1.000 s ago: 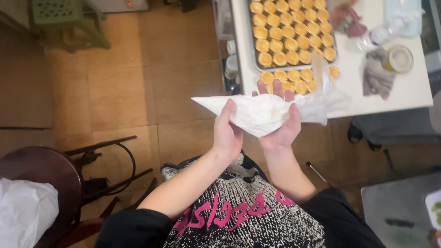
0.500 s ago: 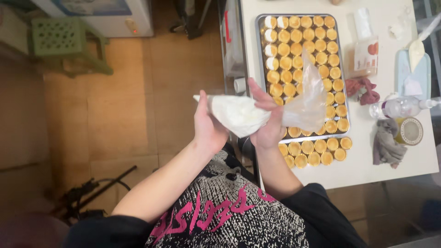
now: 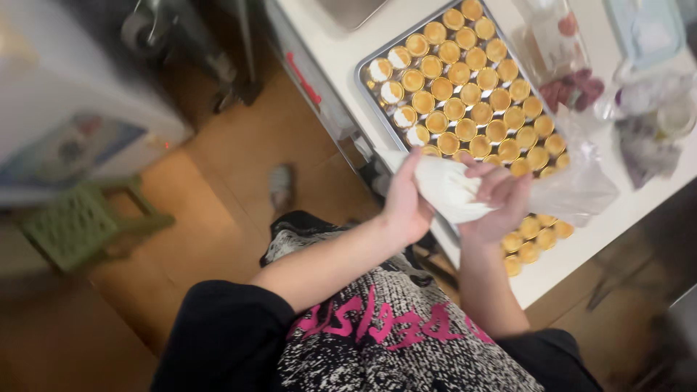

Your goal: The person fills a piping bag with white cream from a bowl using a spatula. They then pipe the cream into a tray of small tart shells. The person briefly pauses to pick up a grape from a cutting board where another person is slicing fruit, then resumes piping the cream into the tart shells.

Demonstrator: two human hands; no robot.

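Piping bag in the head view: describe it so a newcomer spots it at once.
Start at the white counter with the metal tray of small golden tart shells. At the tray's near edge, both hands hold the piping bag. It is the only soft white cone, cream-filled, with a clear plastic tail trailing right.

Packages and labels around the white counter

A clear plastic packet (image 3: 553,40) with a pale label and a red spot lies at the far edge of the counter, just beside the tray; a crumpled clear plastic bag (image 3: 650,109) sits to its right, blurred; a pale blue flat pack (image 3: 646,29) lies at the top right corner; on the left, a white box (image 3: 69,116) bears a blurred blue and grey printed panel (image 3: 69,149)
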